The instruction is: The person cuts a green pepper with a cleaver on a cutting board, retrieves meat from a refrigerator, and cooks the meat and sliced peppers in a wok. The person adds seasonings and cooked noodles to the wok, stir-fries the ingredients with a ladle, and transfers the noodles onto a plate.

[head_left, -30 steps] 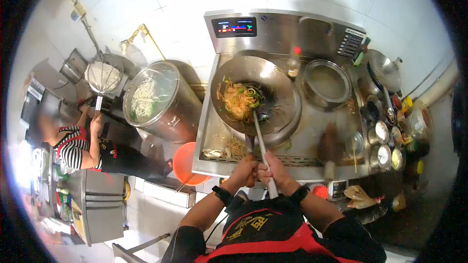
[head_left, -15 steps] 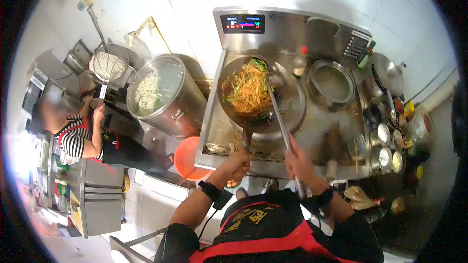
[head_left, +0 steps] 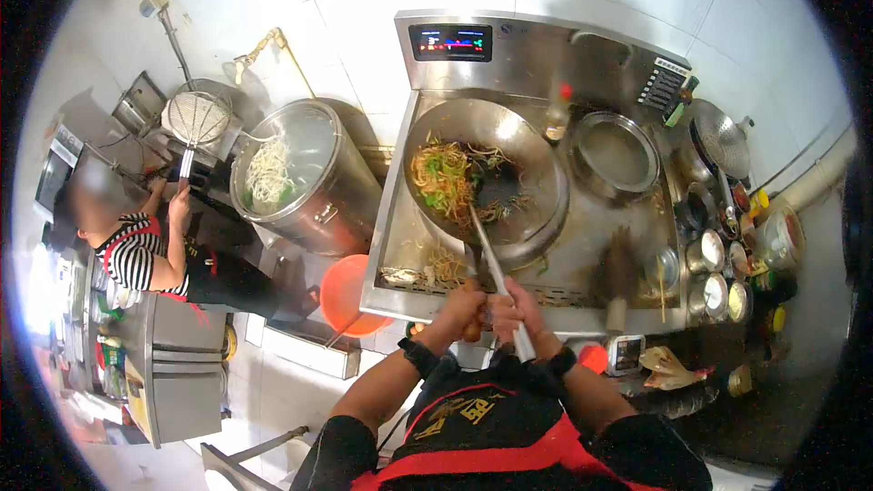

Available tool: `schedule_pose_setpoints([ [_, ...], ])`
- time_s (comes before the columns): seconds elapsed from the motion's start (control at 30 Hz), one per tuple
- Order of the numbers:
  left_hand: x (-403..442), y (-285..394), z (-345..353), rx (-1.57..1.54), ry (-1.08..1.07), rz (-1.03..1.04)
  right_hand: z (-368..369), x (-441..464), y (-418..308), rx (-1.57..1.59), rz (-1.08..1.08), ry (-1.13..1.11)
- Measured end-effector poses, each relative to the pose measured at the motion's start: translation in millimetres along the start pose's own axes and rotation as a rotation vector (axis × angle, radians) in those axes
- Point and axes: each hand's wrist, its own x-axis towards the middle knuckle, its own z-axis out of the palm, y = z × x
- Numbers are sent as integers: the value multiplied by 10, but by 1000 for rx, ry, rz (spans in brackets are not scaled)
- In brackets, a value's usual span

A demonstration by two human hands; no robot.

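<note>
A large wok (head_left: 532,159) sits on the steel stove, with noodles and green vegetables (head_left: 444,180) heaped in its left half. My left hand (head_left: 464,305) is closed round the wok's wooden handle (head_left: 472,329), just off the stove's front edge. Close beside it on the right, my right hand (head_left: 516,311) grips the long metal handle of a ladle (head_left: 492,264). The ladle's far end reaches into the wok at the noodles; its bowl is hard to make out.
At the left a co-worker (head_left: 145,250) holds a wire strainer (head_left: 196,118). A tall steel pot (head_left: 341,182) with pale noodles and an orange bucket (head_left: 350,284) stand between us. Right are a round pot (head_left: 617,155), a bottle (head_left: 556,123), a brush (head_left: 618,277) and seasoning bowls (head_left: 706,252).
The noodles have dropped back and spread in the wok. My right hand has moved left, close to my left hand, and the ladle has come down with it. The co-worker's strainer has shifted slightly.
</note>
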Motion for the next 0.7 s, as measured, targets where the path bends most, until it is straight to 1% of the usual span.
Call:
schedule_pose_setpoints([
  [0.03, -114, 97, 73, 57, 23, 5, 46, 25, -27, -5, 11, -7],
  [0.1, -291, 246, 154, 172, 71, 11, 145, 53, -35, 113, -39, -112],
  [0.13, -330, 281, 155, 176, 76, 15, 164, 14, -40, 27, -81, -83],
  [0.17, -357, 306, 148, 178, 64, 5, 282, -50, -6, 28, -81, -90],
  [0.23, -371, 367, 106, 178, 42, -4, 554, -244, 76, -455, -327, 177],
  [0.27, -369, 393, 51, 132, -32, -31, 645, -328, 107, -601, -389, 296],
  [0.3, -380, 392, -2, 85, -105, -62, 719, -388, 133, -605, -387, 304],
  [0.33, -410, 417, -13, 78, -109, -64, 799, -427, 140, -782, -432, 405],
  [0.37, -421, 467, -18, 78, -52, -104, 853, -449, 120, -962, -476, 502],
  [0.4, -435, 519, -22, 80, 4, -142, 761, -445, -3, -1118, -498, 542],
  [0.43, -380, 514, -93, 77, 1, -142, 738, -407, -95, -1121, -498, 545],
  [0.5, -206, 452, -262, 13, -140, -204, 734, -326, -298, -1478, -576, 587],
  [0.53, -310, 543, -212, 37, -176, -191, 668, -231, -391, -1557, -640, 693],
  [0.57, -262, 516, -246, 34, -180, -190, 407, -108, -524, -1562, -640, 695],
  [0.63, -123, 427, -356, 68, -211, -153, -160, 79, -718, -1979, -955, 973],
  [0.67, -125, 436, -377, 66, -214, -148, -180, -48, -586, -1985, -958, 972],
  [0.7, -121, 449, -393, 71, -238, -131, -193, -260, -401, -1912, -811, 874],
])
